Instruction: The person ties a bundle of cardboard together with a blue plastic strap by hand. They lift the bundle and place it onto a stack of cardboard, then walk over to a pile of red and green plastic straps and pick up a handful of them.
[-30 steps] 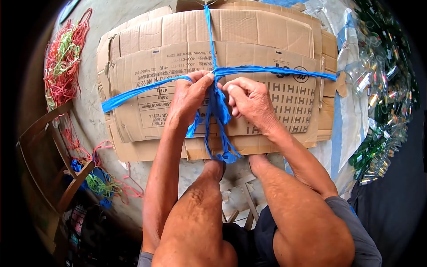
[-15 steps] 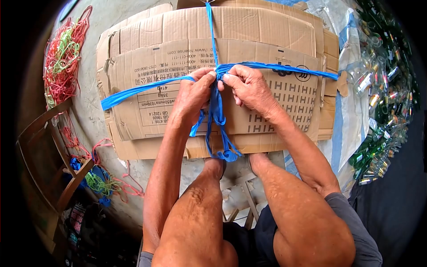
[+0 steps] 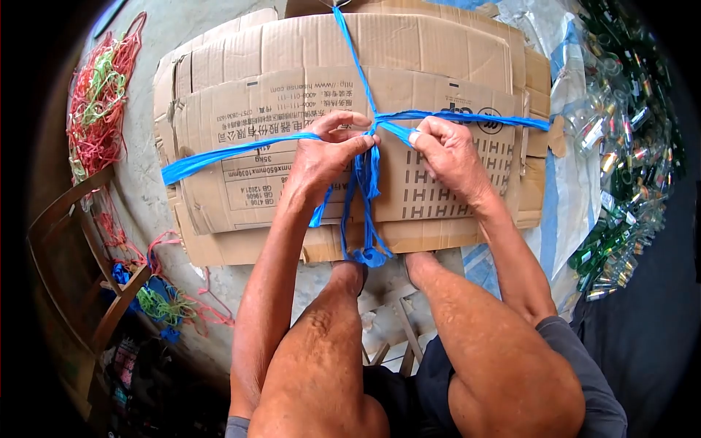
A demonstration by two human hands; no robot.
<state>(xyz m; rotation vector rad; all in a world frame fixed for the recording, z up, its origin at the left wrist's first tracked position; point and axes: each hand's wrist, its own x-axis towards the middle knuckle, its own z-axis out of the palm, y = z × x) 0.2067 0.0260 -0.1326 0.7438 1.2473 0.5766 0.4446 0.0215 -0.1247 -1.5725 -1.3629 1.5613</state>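
Observation:
Blue strapping crosses a stack of flattened cardboard boxes from left to right and up to the far edge, meeting near the middle. My left hand pinches the strap beside that crossing, thumb and finger closed on it. Gripped in the closed fingers of my right hand is a length of the same blue strap, drawn taut from the crossing toward the right. Loose strap ends hang from the crossing down over the near edge of the cardboard.
Tangled red and green cord lies on the floor at left, above a wooden chair. Several glass bottles are heaped at right beside a white and blue sheet. My knees are below the cardboard.
My right hand has moved right and slightly down, away from my left hand, pulling a strap length out taut. The crossing has shifted a little to the right.

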